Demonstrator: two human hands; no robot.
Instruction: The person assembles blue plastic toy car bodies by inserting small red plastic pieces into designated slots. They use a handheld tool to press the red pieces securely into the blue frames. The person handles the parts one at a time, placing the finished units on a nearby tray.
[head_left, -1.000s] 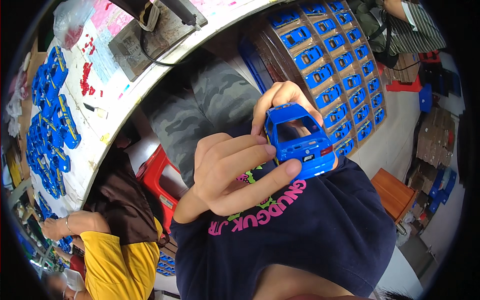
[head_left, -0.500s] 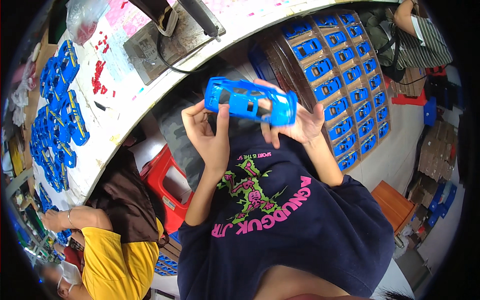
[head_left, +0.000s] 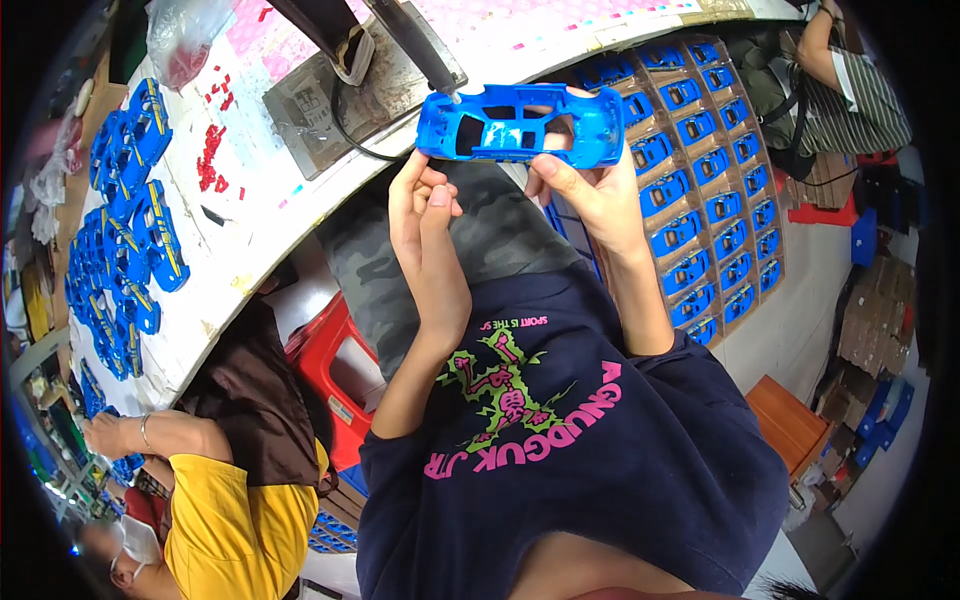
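Observation:
A blue plastic toy car body [head_left: 505, 130], hollow with cut-out windows, is held level over the table's near edge. My right hand [head_left: 598, 195] grips its right end, thumb on the near side and the other fingers mostly hidden behind it. My left hand [head_left: 428, 215] is at the left end, its index finger reaching the near corner and its other fingers curled below. Beyond the car body stands a machine with dark upright arms [head_left: 415, 45] on a worn metal base plate [head_left: 325, 110].
More blue car bodies [head_left: 125, 235] lie piled on the white curved table [head_left: 255, 215], near small red parts [head_left: 210, 160]. To the right is a divided cardboard tray [head_left: 705, 210] of blue bodies. A co-worker in a yellow sleeve [head_left: 235, 525] sits left, beside a red stool [head_left: 335, 370].
The car body has moved away from me, toward the machine, and turned so that its hollow inside shows. My right thumb now lies on its near side; my left thumb has come off it.

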